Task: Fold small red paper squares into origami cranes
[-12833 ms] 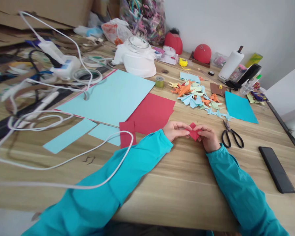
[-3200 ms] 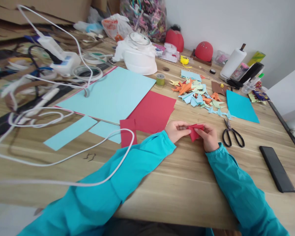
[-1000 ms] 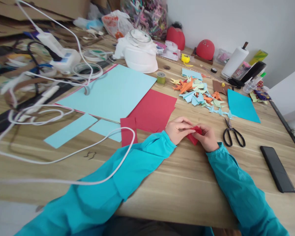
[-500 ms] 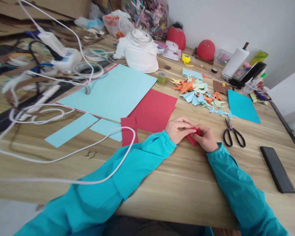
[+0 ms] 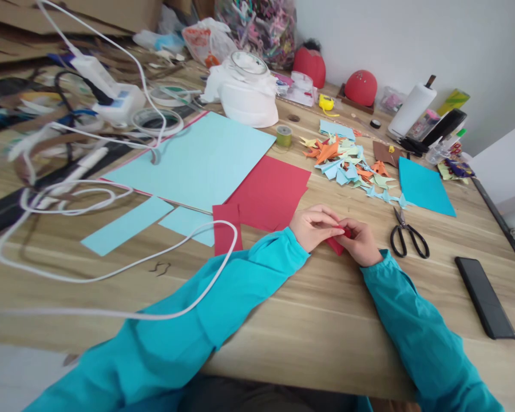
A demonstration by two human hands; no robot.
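Observation:
Between my two hands is a small folded piece of red paper (image 5: 335,246), mostly covered by my fingers. My left hand (image 5: 314,227) pinches it from the left, and my right hand (image 5: 360,241) grips its right side. The fingertips of both hands nearly meet over it. Red paper sheets (image 5: 269,191) lie just beyond my left hand, partly beneath a large light blue sheet (image 5: 197,154). A heap of folded paper cranes (image 5: 343,163) in orange, blue and pale green sits farther back. To the right of my right hand rest black-handled scissors (image 5: 407,233).
A white cable (image 5: 90,280) loops over the left side and across my left sleeve. Light blue strips (image 5: 126,226) and a red strip (image 5: 226,230) lie near it. A black phone (image 5: 484,297) is at right, a bright blue sheet (image 5: 427,186) behind. A thread spool (image 5: 284,136) stands mid-table.
Both hands stay in nearly the same place on the folded red paper. Slightly less of the paper shows between the fingers. The view has shifted a little.

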